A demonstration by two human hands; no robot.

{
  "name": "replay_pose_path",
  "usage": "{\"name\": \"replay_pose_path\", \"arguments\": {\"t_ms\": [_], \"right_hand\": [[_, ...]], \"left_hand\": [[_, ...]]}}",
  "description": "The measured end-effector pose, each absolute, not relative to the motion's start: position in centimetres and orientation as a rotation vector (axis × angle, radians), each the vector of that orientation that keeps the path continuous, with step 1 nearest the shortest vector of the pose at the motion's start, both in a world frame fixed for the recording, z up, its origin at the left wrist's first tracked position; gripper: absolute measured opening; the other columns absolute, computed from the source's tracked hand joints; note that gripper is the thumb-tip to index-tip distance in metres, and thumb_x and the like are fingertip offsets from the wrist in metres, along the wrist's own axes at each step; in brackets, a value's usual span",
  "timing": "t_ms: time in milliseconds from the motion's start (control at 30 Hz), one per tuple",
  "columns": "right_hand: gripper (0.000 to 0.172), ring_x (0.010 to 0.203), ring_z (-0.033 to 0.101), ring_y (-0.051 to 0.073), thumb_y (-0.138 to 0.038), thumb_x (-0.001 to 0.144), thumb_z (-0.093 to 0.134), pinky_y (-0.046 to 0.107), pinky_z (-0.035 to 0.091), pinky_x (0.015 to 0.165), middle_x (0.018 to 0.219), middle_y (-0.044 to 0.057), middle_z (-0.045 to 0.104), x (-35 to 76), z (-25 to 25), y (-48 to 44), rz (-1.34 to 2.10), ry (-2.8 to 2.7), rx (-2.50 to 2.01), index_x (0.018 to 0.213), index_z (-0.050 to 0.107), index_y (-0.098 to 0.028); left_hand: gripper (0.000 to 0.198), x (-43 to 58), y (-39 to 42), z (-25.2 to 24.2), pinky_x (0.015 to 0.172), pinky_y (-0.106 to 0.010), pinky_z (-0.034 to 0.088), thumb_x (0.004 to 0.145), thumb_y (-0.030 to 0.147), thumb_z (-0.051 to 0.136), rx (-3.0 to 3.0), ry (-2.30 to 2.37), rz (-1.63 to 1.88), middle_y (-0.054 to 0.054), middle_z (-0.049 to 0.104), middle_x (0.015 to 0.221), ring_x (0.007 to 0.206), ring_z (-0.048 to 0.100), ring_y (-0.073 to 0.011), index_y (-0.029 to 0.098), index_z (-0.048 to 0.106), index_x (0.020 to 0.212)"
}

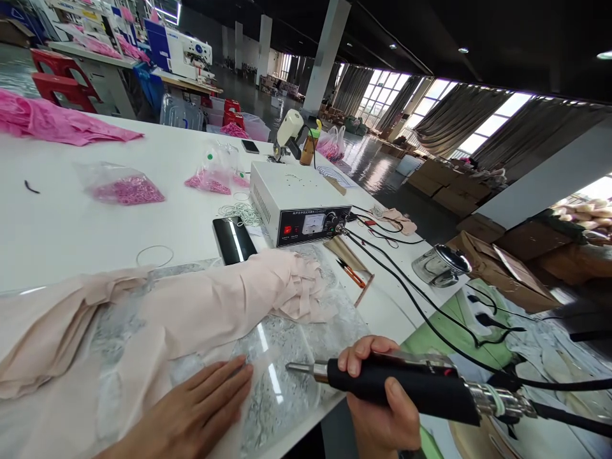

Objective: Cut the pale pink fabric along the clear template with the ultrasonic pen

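Note:
My left hand [191, 408] lies flat, fingers stretched out together, on pale pink fabric [143, 376] at the near edge of the table. Wrapped round the black body of an ultrasonic handpiece [396, 386] is my right hand [382, 408]. Its pointed metal tip [300, 368] faces left, a little to the right of my left fingertips, over the clear-covered marbled mat [282, 357]. Behind my hands a bunched strip of the same pink fabric [215, 299] stretches across the mat. Another folded pile [52, 319] lies at the left.
A white control box [296, 197] stands mid-table, its black cables [406, 287] running right. Around it are a phone [234, 240], orange thread snips [351, 273], bags of pink pieces [127, 190] and a glass mug [440, 266]. Green and white cloth [444, 331] lies at right.

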State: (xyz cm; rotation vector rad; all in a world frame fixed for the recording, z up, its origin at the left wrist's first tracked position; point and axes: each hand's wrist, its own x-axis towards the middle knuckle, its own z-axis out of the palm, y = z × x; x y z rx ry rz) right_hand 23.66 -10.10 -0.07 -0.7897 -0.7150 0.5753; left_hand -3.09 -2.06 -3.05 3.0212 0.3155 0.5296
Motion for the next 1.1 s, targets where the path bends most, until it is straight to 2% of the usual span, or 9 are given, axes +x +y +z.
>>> {"name": "replay_pose_path", "arguments": {"t_ms": [367, 533, 833, 1100], "right_hand": [[0.023, 0.053, 0.056, 0.015, -0.04, 0.079, 0.064, 0.032, 0.051, 0.05, 0.074, 0.001, 0.06, 23.6, 0.1, -10.1, 0.563, -0.72, -0.804, 0.092, 0.07, -0.022], [0.022, 0.055, 0.057, 0.015, -0.039, 0.079, 0.064, 0.031, 0.051, 0.052, 0.075, 0.001, 0.061, 23.5, 0.2, -10.1, 0.57, -0.722, -0.768, 0.092, 0.07, -0.022], [0.022, 0.053, 0.055, 0.015, -0.041, 0.08, 0.062, 0.032, 0.05, 0.051, 0.076, 0.001, 0.058, 22.9, 0.1, -9.1, 0.572, -0.764, -0.781, 0.093, 0.068, -0.024], [0.021, 0.053, 0.054, 0.014, -0.04, 0.079, 0.059, 0.032, 0.047, 0.05, 0.075, 0.0, 0.057, 23.0, 0.1, -9.1, 0.571, -0.734, -0.811, 0.091, 0.067, -0.025]], "left_hand": [[0.064, -2.8, -2.0, -2.8, 0.113, -0.036, 0.041, 0.097, 0.007, 0.047, 2.937, 0.301, 0.471, -0.006, 0.053, 0.149, 0.137, 0.052, -0.0239, 0.021, 0.033, 0.157], [0.062, -3.0, -2.1, -2.8, 0.116, -0.035, 0.036, 0.096, 0.005, 0.045, 2.994, 0.265, 0.448, -0.007, 0.05, 0.152, 0.142, 0.045, -0.0226, 0.016, 0.036, 0.156], [0.078, -3.1, -2.0, -2.6, 0.113, -0.039, 0.042, 0.088, 0.0, 0.05, 2.862, 0.272, 0.394, -0.006, 0.05, 0.151, 0.138, 0.05, -0.0261, 0.025, 0.029, 0.159], [0.069, -3.0, -1.7, -2.5, 0.115, -0.034, 0.04, 0.087, 0.003, 0.051, 2.966, 0.204, 0.463, -0.006, 0.055, 0.148, 0.141, 0.047, -0.0234, 0.019, 0.04, 0.154]]}}
